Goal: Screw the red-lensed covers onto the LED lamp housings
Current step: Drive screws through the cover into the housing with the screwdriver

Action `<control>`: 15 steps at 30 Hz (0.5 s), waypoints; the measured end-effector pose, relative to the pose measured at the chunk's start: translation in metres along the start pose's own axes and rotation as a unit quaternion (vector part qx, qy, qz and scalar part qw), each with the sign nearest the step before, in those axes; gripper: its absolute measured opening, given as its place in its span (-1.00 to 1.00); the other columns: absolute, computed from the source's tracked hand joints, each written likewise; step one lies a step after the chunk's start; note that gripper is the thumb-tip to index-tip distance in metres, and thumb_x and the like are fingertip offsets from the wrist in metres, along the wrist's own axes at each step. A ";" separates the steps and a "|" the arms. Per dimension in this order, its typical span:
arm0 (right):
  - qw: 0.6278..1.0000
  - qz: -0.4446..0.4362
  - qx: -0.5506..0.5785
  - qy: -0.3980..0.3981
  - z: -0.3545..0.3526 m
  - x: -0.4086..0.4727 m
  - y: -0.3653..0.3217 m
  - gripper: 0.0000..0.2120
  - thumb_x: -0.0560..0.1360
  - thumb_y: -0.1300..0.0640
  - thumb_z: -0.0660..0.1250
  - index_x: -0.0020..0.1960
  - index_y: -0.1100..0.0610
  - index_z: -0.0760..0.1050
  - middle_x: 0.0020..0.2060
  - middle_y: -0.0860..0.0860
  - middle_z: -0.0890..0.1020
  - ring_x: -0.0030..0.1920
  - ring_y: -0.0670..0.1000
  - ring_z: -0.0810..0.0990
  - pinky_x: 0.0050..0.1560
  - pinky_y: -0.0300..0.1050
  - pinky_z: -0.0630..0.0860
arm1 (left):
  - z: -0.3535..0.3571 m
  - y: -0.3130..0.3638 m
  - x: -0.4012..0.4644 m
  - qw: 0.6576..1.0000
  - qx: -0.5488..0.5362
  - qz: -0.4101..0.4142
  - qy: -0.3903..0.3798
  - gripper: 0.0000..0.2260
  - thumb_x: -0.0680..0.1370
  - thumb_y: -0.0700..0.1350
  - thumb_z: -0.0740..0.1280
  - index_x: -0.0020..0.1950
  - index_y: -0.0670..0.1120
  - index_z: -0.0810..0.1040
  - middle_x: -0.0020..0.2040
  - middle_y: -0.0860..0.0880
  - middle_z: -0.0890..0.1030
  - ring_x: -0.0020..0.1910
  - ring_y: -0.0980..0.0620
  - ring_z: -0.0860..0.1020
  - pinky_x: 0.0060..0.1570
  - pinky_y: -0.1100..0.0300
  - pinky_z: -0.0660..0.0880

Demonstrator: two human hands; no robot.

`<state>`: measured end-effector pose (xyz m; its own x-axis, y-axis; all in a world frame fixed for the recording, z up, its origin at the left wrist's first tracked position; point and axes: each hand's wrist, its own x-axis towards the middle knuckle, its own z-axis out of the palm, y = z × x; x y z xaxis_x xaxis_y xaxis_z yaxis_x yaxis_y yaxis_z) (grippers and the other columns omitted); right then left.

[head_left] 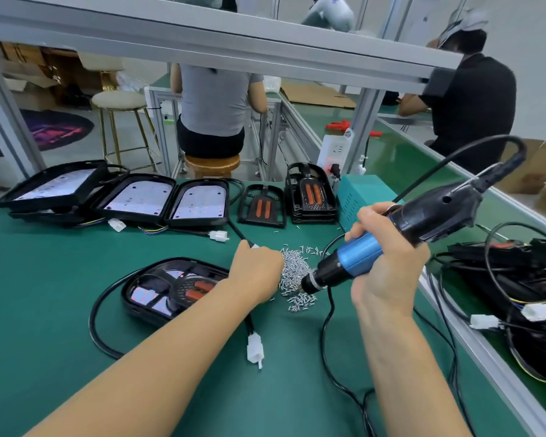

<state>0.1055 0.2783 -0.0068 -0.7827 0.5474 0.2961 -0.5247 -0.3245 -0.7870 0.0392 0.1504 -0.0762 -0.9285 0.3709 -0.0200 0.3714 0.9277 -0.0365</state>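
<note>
Left hand (255, 272) dipping into screw pile (297, 272), grip hidden. Right hand (388, 266) wrapping driver (356, 263), bit at pile. Covered housing (174, 288) left of centre, nearer left hand.

Your counter (44, 310) is topped with a green mat, and there's a lot sitting on it. Along the far edge you've got open lamp housings (167, 201) in a row with their LED boards showing, wires and white plugs (218, 236) trailing off them. Just right of those lies a single red-lensed cover (261, 206), then a stack of covers (311, 193) beside a teal box (364, 197). Near the middle sits a pile of small silver screws (297, 275), and left of it one housing with a cover on top (174, 288), its black cable (96, 323) looping toward you to a white connector (255, 350).
</note>
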 end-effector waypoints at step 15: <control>1.000 0.006 0.010 -0.007 -0.004 -0.002 0.001 -0.77 0.27 0.32 0.39 -0.39 0.01 0.52 -0.45 -0.05 0.51 -0.46 0.01 0.44 -0.34 -0.18 0.44 | 0.000 0.010 -0.022 0.999 -0.003 -0.039 0.014 -0.86 0.47 -0.20 0.33 -0.19 0.04 0.48 -0.12 -0.01 0.65 -0.19 -0.07 0.48 -0.07 0.10 0.15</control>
<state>0.1076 0.2800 -0.0097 -0.7935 0.5326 0.2944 -0.5219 -0.3466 -0.7794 0.0630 0.1512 -0.0760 -0.9541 0.2993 0.0101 0.2988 0.9538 -0.0317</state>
